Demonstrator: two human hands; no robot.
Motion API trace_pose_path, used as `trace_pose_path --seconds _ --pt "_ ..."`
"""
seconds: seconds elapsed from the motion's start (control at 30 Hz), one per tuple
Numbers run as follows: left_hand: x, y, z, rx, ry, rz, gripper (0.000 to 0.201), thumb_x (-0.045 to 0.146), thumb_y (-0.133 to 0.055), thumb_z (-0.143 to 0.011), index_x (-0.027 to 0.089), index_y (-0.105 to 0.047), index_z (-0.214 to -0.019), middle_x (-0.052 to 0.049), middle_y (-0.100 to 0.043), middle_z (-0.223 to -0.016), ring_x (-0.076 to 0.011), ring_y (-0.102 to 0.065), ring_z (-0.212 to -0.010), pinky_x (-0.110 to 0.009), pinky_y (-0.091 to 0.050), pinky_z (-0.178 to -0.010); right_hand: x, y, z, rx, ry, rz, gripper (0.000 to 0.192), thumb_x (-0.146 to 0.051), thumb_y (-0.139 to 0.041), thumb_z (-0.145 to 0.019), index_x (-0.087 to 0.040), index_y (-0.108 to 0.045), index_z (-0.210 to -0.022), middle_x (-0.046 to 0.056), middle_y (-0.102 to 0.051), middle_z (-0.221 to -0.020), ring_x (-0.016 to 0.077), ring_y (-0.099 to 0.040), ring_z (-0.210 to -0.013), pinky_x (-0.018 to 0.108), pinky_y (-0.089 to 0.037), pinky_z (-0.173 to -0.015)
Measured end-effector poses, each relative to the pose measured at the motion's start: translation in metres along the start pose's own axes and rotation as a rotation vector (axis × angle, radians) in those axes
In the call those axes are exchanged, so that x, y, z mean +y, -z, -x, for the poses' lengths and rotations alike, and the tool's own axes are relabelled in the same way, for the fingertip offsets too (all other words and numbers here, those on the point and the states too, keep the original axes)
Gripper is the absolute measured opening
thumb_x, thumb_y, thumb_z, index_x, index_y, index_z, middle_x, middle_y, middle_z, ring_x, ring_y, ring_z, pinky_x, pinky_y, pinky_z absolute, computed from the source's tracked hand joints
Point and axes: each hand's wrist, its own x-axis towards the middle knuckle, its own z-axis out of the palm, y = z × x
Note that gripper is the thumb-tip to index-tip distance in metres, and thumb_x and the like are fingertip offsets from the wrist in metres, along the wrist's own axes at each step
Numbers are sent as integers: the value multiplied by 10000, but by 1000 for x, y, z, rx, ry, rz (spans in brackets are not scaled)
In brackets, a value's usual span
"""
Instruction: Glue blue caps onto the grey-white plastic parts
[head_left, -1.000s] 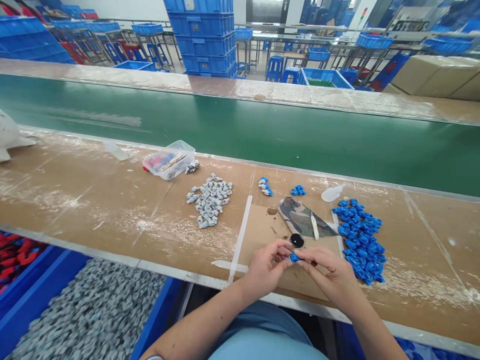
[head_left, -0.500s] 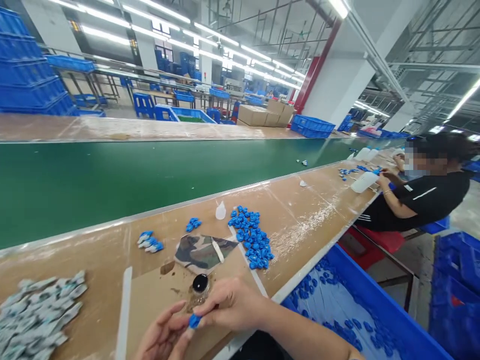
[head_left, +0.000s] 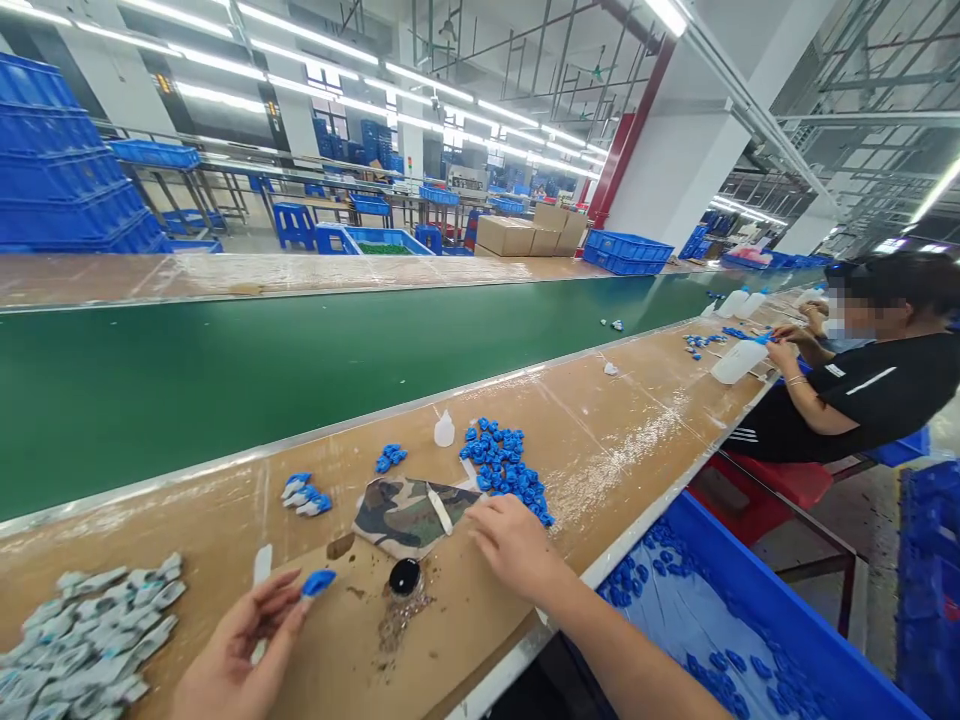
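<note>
A small blue moulded piece (head_left: pixel 319 581) is pinched between the thumb and forefinger of my left hand (head_left: pixel 244 645), over the left side of the brown board. My right hand (head_left: pixel 517 545) is at the near edge of the pile of blue pieces (head_left: pixel 502 460), its fingers loosely stretched beside the camouflage cloth (head_left: pixel 397 515); I see nothing in them. On the cloth lies a slim white tool (head_left: pixel 439 508). Between my hands stands a small jar with black contents (head_left: pixel 404 576), with dark stains around it.
Grey pieces (head_left: pixel 97 630) are heaped at left. Small blue-and-white (head_left: pixel 306 496) and blue (head_left: pixel 390 458) groups lie near a white squeeze bottle (head_left: pixel 444 429). Beyond runs a green conveyor belt (head_left: pixel 225 375). A blue bin (head_left: pixel 817 650) stands below right; a co-worker (head_left: pixel 862 390) sits farther along.
My hands have parted. The left moved left and up with a blue piece; the right moved up and right to the blue pile. The view has shifted slightly.
</note>
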Motion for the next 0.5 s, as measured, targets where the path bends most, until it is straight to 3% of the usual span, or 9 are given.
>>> trace_pose_path --seconds 0.1,0.3,0.4,0.5 --pt "1 6 -21 108 -85 -66 518 579 -677 -530 202 -629 -883 -66 -730 -838 -268 -684 -830 -396 -555 -800 12 -7 -1 -21 -24 34 203 -150 -568 -808 -221 -667 -970 70 -662 -1001 208 -595 -926 321 -461 -806" --pt "22 -9 -40 140 -173 -268 186 158 -571 -716 165 -605 -899 -90 -711 -861 -225 -674 -818 -399 -523 -804 32 -29 1 -47 119 -18 248 -242 -415 -859 -218 -661 -877 82 -656 -859 232 -615 -836 357 -483 -735" --pt "22 -16 -54 185 -155 -303 214 49 -572 -714 166 -604 -891 -63 -703 -853 -176 -665 -789 -327 -526 -778 43 -37 -7 197 208 14 292 -385 -407 -864 -219 -647 -871 80 -658 -845 233 -622 -788 368 -484 -732" --pt "22 -16 -51 200 -165 -341 277 13 -580 -710 157 -598 -946 -68 -686 -910 -166 -642 -789 -318 -517 -768 57 -40 -11 294 230 121 385 -461 -371 -858 -195 -636 -943 120 -645 -875 279 -596 -762 429 -467 -723"
